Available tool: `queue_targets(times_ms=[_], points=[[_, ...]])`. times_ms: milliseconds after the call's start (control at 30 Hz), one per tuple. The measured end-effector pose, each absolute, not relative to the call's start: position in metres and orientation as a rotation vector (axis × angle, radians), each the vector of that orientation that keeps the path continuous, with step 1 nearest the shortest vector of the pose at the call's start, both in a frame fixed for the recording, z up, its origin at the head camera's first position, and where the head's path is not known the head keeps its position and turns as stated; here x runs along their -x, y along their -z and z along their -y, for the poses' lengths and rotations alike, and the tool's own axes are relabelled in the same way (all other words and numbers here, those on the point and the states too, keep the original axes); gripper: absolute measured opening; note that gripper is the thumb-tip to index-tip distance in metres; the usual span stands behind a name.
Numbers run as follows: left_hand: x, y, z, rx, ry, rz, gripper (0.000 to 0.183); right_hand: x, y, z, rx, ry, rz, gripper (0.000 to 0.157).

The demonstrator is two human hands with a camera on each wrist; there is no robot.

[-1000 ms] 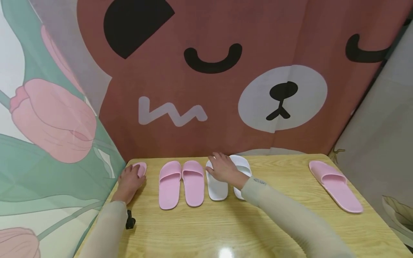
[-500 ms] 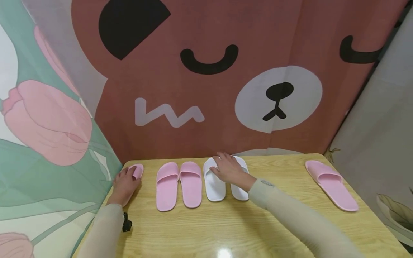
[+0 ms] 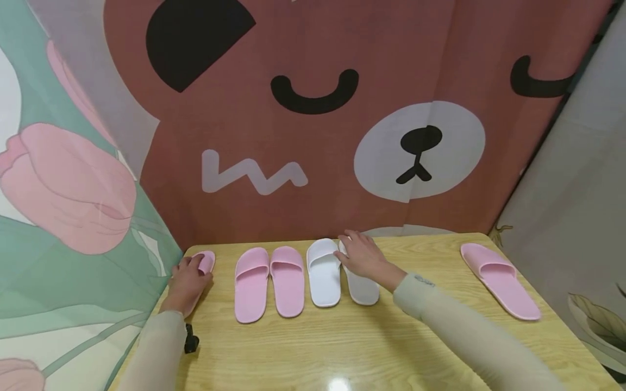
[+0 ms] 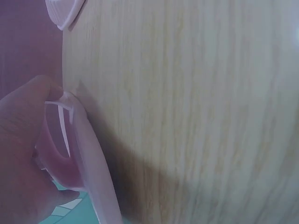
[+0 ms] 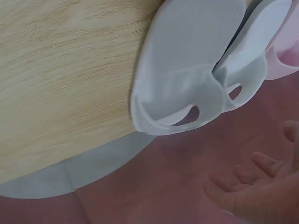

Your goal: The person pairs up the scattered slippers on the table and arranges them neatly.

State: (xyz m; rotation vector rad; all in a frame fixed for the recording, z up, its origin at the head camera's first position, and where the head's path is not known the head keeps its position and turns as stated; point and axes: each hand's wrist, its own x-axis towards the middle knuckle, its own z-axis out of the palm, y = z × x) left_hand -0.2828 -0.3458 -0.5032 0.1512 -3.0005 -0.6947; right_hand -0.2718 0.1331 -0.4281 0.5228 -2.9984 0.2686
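Note:
At the left end of the table, my left hand [image 3: 188, 282] grips a pink slipper [image 3: 207, 263]. The left wrist view has thumb and fingers around the strap [image 4: 58, 163] of that slipper, which casts a shadow on the wood. My right hand [image 3: 364, 255], fingers relaxed, hovers over the strap end of the right white slipper [image 3: 363, 290] and holds nothing. In the right wrist view the hand [image 5: 261, 186] is apart from both slippers. Beside that one lies the left white slipper [image 3: 325, 282]; the two sit close together with toes toward the back.
Left of the white pair stand two pink slippers, one [image 3: 250, 298] and its mate [image 3: 288, 290]. A lone pink slipper [image 3: 506, 285] lies slanted at the right end. The wood-grain table [image 3: 274, 358] meets a bear-print curtain [image 3: 244, 217] behind, with printed cloth on both sides.
My right hand has moved right, from over the left white slipper to over the right one. My left hand stays on its pink slipper. The head view has shifted slightly.

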Motion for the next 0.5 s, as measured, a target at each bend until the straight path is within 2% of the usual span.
queue_targets(times_ms=[500], points=[[0.278, 0.497, 0.338, -0.179, 0.607, 3.045, 0.079, 0.269, 0.427, -0.17, -0.432, -0.292, 2.964, 0.054]])
